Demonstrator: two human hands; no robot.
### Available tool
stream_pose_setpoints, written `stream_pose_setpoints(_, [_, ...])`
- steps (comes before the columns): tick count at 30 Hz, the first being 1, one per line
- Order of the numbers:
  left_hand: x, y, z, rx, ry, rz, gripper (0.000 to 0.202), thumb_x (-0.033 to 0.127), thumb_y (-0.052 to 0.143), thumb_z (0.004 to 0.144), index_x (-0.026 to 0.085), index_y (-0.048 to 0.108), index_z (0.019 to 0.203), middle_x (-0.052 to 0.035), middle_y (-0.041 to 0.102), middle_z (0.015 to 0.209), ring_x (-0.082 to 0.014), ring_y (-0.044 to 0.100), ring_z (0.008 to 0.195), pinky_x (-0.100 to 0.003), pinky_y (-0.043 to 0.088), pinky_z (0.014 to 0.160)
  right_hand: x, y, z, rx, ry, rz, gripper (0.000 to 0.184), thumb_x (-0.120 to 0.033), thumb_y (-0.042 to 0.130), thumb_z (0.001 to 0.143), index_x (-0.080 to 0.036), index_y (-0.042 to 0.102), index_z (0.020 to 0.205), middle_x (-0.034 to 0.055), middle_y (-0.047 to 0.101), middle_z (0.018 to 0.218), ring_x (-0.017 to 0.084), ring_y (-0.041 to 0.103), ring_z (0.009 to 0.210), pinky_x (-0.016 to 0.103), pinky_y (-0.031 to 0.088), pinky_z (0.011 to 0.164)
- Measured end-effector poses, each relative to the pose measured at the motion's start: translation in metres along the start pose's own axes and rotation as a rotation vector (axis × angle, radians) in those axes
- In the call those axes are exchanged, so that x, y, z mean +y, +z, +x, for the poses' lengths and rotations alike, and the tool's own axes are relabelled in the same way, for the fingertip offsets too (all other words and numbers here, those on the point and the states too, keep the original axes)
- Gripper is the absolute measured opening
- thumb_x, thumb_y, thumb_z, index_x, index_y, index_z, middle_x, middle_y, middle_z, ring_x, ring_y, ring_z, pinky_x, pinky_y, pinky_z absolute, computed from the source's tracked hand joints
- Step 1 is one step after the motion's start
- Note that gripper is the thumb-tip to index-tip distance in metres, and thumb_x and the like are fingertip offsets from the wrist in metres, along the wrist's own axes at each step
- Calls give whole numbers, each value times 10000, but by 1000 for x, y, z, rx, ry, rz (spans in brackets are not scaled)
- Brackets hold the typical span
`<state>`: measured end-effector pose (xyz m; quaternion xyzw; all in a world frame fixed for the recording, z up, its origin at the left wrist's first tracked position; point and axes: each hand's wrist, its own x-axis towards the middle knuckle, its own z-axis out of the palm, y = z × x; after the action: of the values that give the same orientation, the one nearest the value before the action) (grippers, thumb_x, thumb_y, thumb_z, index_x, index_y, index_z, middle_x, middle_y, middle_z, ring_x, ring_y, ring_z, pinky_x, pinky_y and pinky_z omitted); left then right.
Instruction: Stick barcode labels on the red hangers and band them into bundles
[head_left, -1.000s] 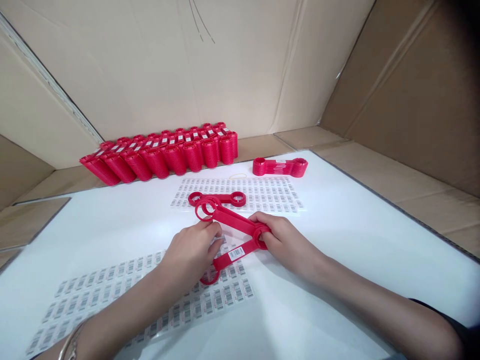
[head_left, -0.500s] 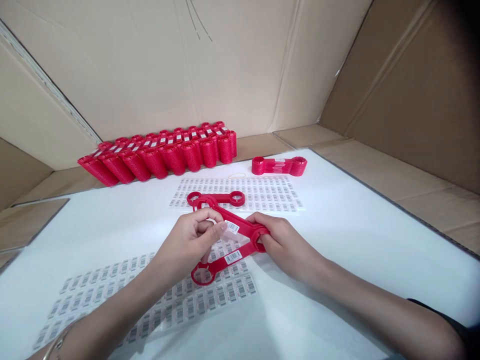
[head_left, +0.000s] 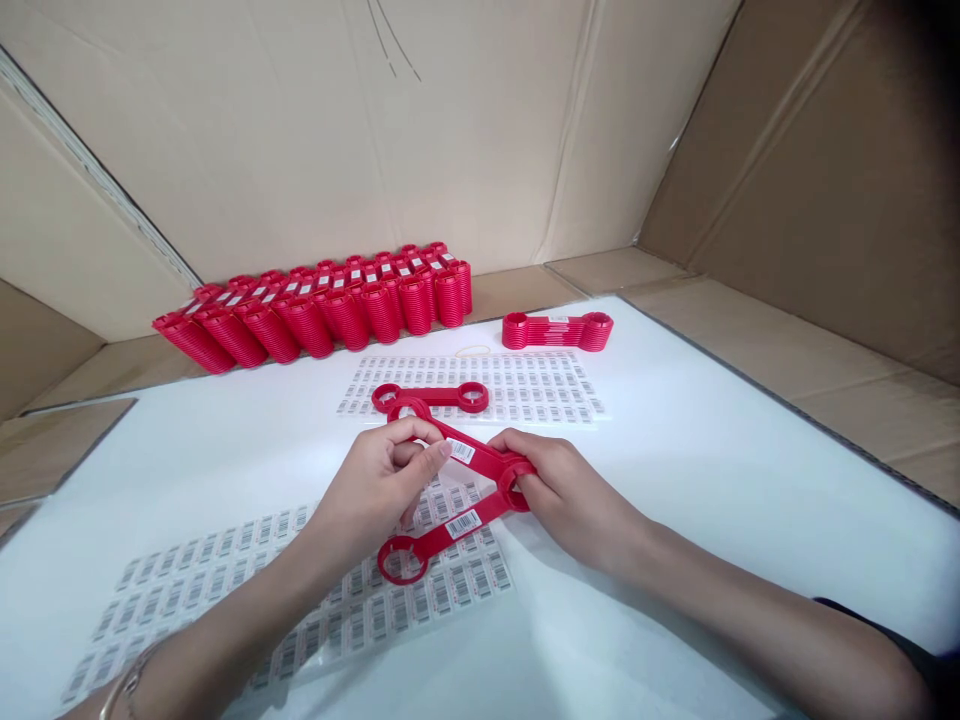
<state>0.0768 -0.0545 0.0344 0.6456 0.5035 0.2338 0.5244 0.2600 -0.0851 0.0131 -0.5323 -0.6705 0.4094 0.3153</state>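
Note:
My right hand (head_left: 566, 490) is closed around the right ring ends of two red plastic pieces, each a flat bar with a ring at both ends. The upper piece (head_left: 487, 460) slants up to the left; the lower piece (head_left: 439, 540) fans out down-left and bears a barcode sticker (head_left: 463, 524). My left hand (head_left: 390, 475) is closed, thumb and forefinger pinched at the left edge of another barcode sticker (head_left: 461, 451) lying on the upper piece. Its other fingers are curled and partly hidden. Behind it, a similar red piece (head_left: 435, 397) lies on a sticker sheet.
A sticker sheet (head_left: 300, 620) lies under my left forearm, and another sheet (head_left: 525, 388) farther back. Several banded-looking red stacks (head_left: 322, 320) stand in a row at the back left. One more red stack (head_left: 556, 332) and a thin rubber band (head_left: 473, 351) are nearby. Cardboard walls (head_left: 465, 130) enclose the table.
The lower red piece has swung slightly down and left, widening the fan. The sticker at my left thumb now looks flatter against the upper piece. Both hands have barely shifted.

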Motion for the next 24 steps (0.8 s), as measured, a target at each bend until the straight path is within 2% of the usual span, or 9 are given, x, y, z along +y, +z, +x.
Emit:
stream_pose_setpoints(5, [-1, 3, -2, 40, 6, 64, 265, 449, 487, 818, 187, 522, 823, 91, 383, 429, -52, 343, 342, -155, 302, 331, 0, 0, -1, -4, 2, -6, 249, 12, 325, 693, -172, 491, 708, -4, 567, 697, 114, 479, 621, 231, 342, 567])
stream_pose_setpoints(8, [-4, 6, -3, 107, 61, 233, 287, 468, 448, 838, 196, 539, 834, 84, 358, 450, -65, 360, 374, -173, 319, 362, 0, 0, -1, -11, -2, -3, 257, 10, 333, 686, -168, 513, 728, 7, 585, 730, 121, 498, 648, 236, 356, 587])
stream_pose_setpoints(10, [-6, 8, -4, 223, 205, 503, 281, 443, 435, 854, 190, 552, 823, 70, 377, 471, -75, 391, 420, -194, 332, 418, -1, 0, -2, -26, 11, 7, 277, 9, 329, 681, -167, 530, 758, 12, 593, 745, 126, 505, 658, 241, 366, 598])
stream_pose_setpoints(13, [-10, 9, -3, 406, 539, 962, 316, 440, 444, 859, 159, 546, 757, 10, 505, 595, -109, 464, 557, -231, 350, 500, -2, 1, -3, -61, 18, 24, 299, 6, 323, 680, -165, 541, 790, 21, 603, 775, 136, 516, 683, 248, 379, 610])
stream_pose_setpoints(15, [-12, 8, -2, 480, 700, 1133, 360, 467, 450, 855, 150, 524, 701, -26, 531, 673, -126, 471, 622, -242, 365, 528, -3, 1, -3, -72, -3, 32, 302, 11, 324, 678, -164, 542, 791, 22, 607, 791, 137, 521, 702, 248, 384, 625])
stream_pose_setpoints(17, [-13, 4, 1, 538, 789, 1180, 353, 466, 455, 856, 146, 529, 727, -44, 523, 717, -136, 473, 663, -245, 397, 565, -3, 2, -3, -73, -28, 50, 300, 14, 326, 682, -164, 544, 787, 16, 608, 792, 132, 523, 705, 243, 385, 633])
stream_pose_setpoints(19, [-15, -2, 5, 594, 837, 1167, 333, 457, 464, 855, 135, 549, 841, -73, 525, 815, -161, 492, 760, -263, 440, 647, -2, 2, -3, -72, -39, 76, 294, 13, 327, 690, -164, 543, 783, 9, 608, 785, 125, 523, 696, 234, 385, 624])
stream_pose_setpoints(21, [-15, -8, 9, 641, 825, 1162, 375, 470, 470, 848, 122, 547, 966, -110, 513, 939, -197, 491, 877, -297, 456, 731, 0, 1, -3, -68, -37, 95, 289, 8, 326, 698, -164, 543, 781, 4, 606, 772, 121, 522, 683, 229, 385, 612])
stream_pose_setpoints(24, [-14, -15, 13, 662, 674, 1184, 431, 488, 435, 857, 114, 535, 1048, -136, 492, 1043, -231, 487, 942, -320, 456, 739, 1, 1, -1, -51, -33, 118, 288, -3, 323, 714, -165, 548, 791, -1, 605, 757, 118, 522, 670, 227, 387, 608])
